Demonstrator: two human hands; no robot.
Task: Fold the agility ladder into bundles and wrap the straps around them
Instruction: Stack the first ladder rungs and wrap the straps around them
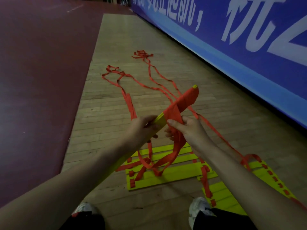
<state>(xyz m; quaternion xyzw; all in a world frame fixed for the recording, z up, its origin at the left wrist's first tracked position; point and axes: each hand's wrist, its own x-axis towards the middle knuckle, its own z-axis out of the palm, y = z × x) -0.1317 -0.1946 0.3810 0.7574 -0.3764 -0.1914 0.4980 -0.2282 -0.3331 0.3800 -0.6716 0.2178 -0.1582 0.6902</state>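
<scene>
A bundle of yellow ladder rungs (181, 102) is held up in front of me, most of it wrapped in orange strap. My left hand (142, 128) grips the bundle's bare yellow near end. My right hand (186, 130) grips a bunch of orange straps (176, 146) just under the wrapped part. The straps hang down from it onto flat yellow rungs (167, 175) lying on the wooden floor below. More loose orange strap (127, 97) trails away across the floor ahead.
A second stack of yellow rungs (229, 196) lies at the lower right by my right shoe (199, 206). A blue banner wall (232, 39) runs along the right. A dark red floor mat (41, 72) borders the wooden strip on the left.
</scene>
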